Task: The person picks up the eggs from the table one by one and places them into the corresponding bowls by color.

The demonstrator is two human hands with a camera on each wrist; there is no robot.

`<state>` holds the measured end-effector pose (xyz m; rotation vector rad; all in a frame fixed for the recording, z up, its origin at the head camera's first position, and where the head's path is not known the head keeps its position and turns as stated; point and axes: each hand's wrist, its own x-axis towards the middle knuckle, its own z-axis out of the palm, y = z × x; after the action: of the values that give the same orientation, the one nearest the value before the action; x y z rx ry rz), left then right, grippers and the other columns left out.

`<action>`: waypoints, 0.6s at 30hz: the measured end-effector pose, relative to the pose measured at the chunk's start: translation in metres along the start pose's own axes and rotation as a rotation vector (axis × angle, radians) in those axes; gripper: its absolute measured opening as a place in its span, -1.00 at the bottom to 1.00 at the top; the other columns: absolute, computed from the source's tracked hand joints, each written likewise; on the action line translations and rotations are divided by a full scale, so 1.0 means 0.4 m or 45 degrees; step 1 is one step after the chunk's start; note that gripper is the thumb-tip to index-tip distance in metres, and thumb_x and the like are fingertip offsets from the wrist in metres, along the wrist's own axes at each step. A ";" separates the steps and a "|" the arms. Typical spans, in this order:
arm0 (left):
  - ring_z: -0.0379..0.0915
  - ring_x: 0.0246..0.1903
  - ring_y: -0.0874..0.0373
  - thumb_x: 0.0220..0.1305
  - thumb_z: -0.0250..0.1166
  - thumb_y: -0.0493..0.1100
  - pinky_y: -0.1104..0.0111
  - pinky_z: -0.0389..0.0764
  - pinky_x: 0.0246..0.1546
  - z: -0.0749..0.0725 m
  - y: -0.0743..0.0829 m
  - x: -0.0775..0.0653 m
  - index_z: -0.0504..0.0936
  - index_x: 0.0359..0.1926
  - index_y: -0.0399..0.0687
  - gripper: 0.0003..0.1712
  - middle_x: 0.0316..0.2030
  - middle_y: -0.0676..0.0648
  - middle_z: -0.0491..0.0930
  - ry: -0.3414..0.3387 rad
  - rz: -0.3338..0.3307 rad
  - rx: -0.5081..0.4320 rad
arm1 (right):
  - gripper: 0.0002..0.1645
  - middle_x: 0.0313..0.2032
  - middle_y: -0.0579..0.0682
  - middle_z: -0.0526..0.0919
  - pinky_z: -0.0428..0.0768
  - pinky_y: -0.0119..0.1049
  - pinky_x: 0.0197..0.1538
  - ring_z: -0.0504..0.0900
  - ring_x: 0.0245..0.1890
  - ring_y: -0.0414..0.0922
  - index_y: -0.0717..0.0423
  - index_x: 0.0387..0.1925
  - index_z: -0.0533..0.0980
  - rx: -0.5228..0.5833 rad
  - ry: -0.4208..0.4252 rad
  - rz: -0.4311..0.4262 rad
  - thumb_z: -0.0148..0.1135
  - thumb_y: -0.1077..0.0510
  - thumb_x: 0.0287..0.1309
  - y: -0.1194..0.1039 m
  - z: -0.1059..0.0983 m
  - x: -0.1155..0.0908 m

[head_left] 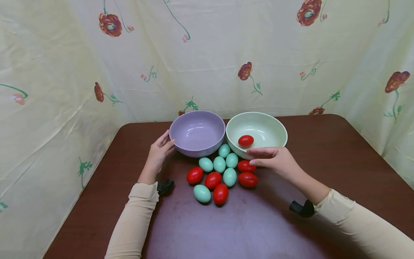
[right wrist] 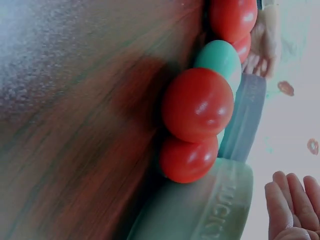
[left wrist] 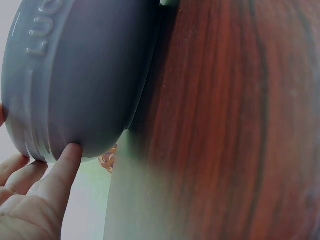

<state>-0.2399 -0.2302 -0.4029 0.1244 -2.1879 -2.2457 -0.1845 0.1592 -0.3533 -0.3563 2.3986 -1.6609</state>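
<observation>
Purple bowl (head_left: 197, 133) under left fingertips (left wrist: 70, 152).

Left wrist view: purple bowl (left wrist: 75, 75) cut off at top and left edges, raised lettering only partly readable; left hand (left wrist: 30, 200) cropped at lower left. Right wrist view: right hand (right wrist: 295, 210) cut off at lower right corner, green bowl (right wrist: 200, 210) cropped at bottom, background blurred.

A makeshift recording booth rather than a lived-in room: a cream flowered cloth (head_left: 207, 54) hangs as a backdrop round three sides of a brown wooden desk (head_left: 339, 151).
</observation>
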 end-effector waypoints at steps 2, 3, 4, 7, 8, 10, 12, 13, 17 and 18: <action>0.08 0.35 0.14 0.26 0.21 -0.16 0.25 0.43 0.16 0.001 -0.001 0.000 0.14 0.40 0.06 -0.27 0.41 -0.03 0.06 0.003 0.002 -0.002 | -0.42 -0.08 0.05 0.67 0.61 -0.49 -0.11 0.60 -0.01 -0.24 -0.04 0.01 0.59 -0.009 0.001 -0.001 0.44 -0.06 -0.13 0.003 -0.001 -0.004; 0.09 0.35 0.14 0.26 0.21 -0.16 0.25 0.43 0.16 0.001 -0.003 0.000 0.14 0.40 0.06 -0.27 0.41 -0.03 0.07 0.004 0.012 0.001 | -0.43 -0.09 0.05 0.67 0.61 -0.50 -0.12 0.59 -0.01 -0.27 -0.05 0.01 0.59 -0.021 0.003 0.000 0.44 -0.07 -0.13 0.004 -0.002 -0.005; 0.09 0.35 0.15 0.26 0.21 -0.16 0.24 0.43 0.16 0.001 -0.002 0.000 0.14 0.40 0.06 -0.28 0.41 -0.03 0.07 0.006 0.016 -0.002 | -0.43 -0.09 0.05 0.67 0.60 -0.50 -0.12 0.59 -0.01 -0.30 -0.06 0.01 0.59 -0.033 0.005 0.001 0.44 -0.07 -0.13 0.007 -0.002 -0.006; 0.11 0.34 0.15 0.26 0.21 -0.16 0.24 0.43 0.15 0.000 -0.002 -0.001 0.16 0.39 0.07 -0.29 0.40 -0.02 0.08 0.015 0.014 0.000 | -0.44 -0.09 0.03 0.67 0.58 -0.53 -0.12 0.56 -0.02 -0.39 -0.09 0.00 0.60 -0.074 0.014 0.018 0.44 -0.09 -0.13 0.013 -0.001 -0.008; 0.11 0.34 0.15 0.26 0.21 -0.16 0.25 0.44 0.15 -0.001 -0.002 -0.001 0.16 0.39 0.07 -0.29 0.40 -0.02 0.09 0.018 0.012 0.002 | -0.44 -0.09 0.02 0.67 0.58 -0.54 -0.12 0.56 -0.01 -0.40 -0.10 0.00 0.60 -0.074 0.012 0.028 0.44 -0.09 -0.13 0.016 -0.001 -0.010; 0.10 0.34 0.15 0.26 0.21 -0.16 0.25 0.44 0.15 -0.001 -0.002 -0.002 0.16 0.39 0.07 -0.29 0.40 -0.02 0.08 0.020 0.009 0.002 | -0.44 -0.07 0.03 0.67 0.57 -0.54 -0.10 0.56 0.01 -0.34 -0.08 0.01 0.59 -0.068 -0.002 0.033 0.43 -0.08 -0.11 0.021 0.000 -0.013; 0.10 0.34 0.15 0.26 0.21 -0.16 0.26 0.44 0.14 -0.001 -0.003 -0.001 0.16 0.39 0.07 -0.29 0.40 -0.03 0.08 0.023 0.006 0.003 | -0.45 -0.05 0.03 0.66 0.58 -0.53 -0.09 0.57 0.03 -0.25 -0.08 0.01 0.59 -0.049 -0.019 0.044 0.43 -0.07 -0.11 0.027 0.002 -0.016; 0.10 0.34 0.15 0.26 0.21 -0.16 0.27 0.44 0.14 -0.001 -0.003 0.000 0.16 0.39 0.07 -0.29 0.40 -0.03 0.08 0.021 0.004 0.000 | -0.46 -0.05 0.03 0.65 0.58 -0.52 -0.09 0.57 0.04 -0.21 -0.07 0.01 0.59 -0.036 -0.032 0.046 0.43 -0.05 -0.09 0.029 0.003 -0.018; 0.10 0.34 0.15 0.25 0.21 -0.17 0.27 0.45 0.14 -0.001 -0.005 0.003 0.16 0.39 0.06 -0.28 0.40 -0.04 0.09 0.015 0.009 -0.010 | -0.47 -0.05 -0.01 0.66 0.60 -0.47 -0.09 0.57 0.03 -0.20 -0.08 0.01 0.58 -0.022 -0.065 0.044 0.42 -0.03 -0.08 0.038 0.005 -0.024; 0.09 0.35 0.14 0.25 0.21 -0.17 0.26 0.45 0.14 -0.001 -0.005 0.003 0.15 0.39 0.05 -0.28 0.40 -0.04 0.08 0.013 0.008 -0.011 | -0.48 -0.06 -0.04 0.67 0.60 -0.47 -0.09 0.58 0.01 -0.24 -0.09 0.01 0.59 -0.031 -0.064 0.046 0.41 -0.03 -0.07 0.040 0.005 -0.024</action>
<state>-0.2410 -0.2306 -0.4050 0.1277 -2.1700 -2.2462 -0.1759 0.1658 -0.3688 -0.3528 2.3767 -1.5893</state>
